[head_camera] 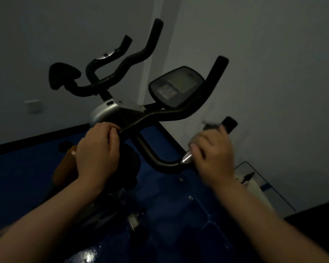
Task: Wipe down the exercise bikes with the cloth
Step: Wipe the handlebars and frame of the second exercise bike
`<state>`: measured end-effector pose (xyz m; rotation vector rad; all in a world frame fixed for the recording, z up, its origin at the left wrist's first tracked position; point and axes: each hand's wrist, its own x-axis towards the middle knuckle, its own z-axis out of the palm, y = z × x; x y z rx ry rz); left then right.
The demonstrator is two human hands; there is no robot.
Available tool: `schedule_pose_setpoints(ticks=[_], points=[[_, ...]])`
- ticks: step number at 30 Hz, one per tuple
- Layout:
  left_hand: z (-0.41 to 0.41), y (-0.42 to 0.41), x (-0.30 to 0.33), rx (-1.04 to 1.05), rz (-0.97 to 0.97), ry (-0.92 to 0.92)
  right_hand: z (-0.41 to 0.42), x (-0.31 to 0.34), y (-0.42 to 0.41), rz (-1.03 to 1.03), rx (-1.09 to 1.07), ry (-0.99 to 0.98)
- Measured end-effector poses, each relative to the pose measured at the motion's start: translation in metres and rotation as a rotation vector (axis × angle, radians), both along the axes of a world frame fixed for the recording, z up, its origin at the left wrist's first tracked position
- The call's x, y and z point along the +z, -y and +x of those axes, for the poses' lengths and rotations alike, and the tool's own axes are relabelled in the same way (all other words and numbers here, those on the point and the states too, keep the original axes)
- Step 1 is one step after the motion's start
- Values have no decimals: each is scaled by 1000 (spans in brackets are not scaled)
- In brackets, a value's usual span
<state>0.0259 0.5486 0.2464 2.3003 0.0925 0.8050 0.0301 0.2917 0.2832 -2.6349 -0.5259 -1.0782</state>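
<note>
Right hand (212,149): my fingers closed over the grey cloth (209,128), pressed on the near-right grip of the handlebar (160,114); blurred.
Left hand (98,147): wrapped tight around the left end of that handlebar.
Console (176,86): far side of the bar, between my hands, screen dark.
Second bike (110,73): far left, against the wall.
Floor (179,224): blue, glossy.

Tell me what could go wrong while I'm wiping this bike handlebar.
The cloth is bunched under your right hand at the grip's end, so it may slip off and drop. The console sits just above the bar; a wide swipe could knock its buttons. The room is dim, so missed spots are likely.
</note>
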Motion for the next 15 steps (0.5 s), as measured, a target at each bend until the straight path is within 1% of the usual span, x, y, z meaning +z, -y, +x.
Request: schedule_pose_setpoints(ticks=[1,2,3,5,6,7,8,10,11,12,13,15], points=[[0,0,0,1,3,-2,-8,-16,-22,62,-33,6],[0,0,0,4,1,-5,-18,-30,-39,41,6,26],[-1,0,1,9,-2,-8,-25,-36,-46,-41,99,30],[-1,0,1,-2,9,-9,-14,-25,-24,-240,251,50],[-1,0,0,-14,21,-5,-2,-16,-8,-286,269,70],[0,0,0,-28,37,5,7,-8,4,-240,240,91],[1,-1,0,-38,55,14,12,-4,8,-123,171,101],[1,-2,-2,-44,81,21,3,-16,-17,131,-3,108],[1,-2,-2,-43,89,26,-5,-29,-35,164,-42,119],[0,-2,-2,-41,96,34,-13,-41,-49,118,-21,133],[1,-2,-2,-45,103,40,-19,-47,-55,20,56,137],[1,-1,-2,-67,119,56,-12,-40,-35,-234,247,142]])
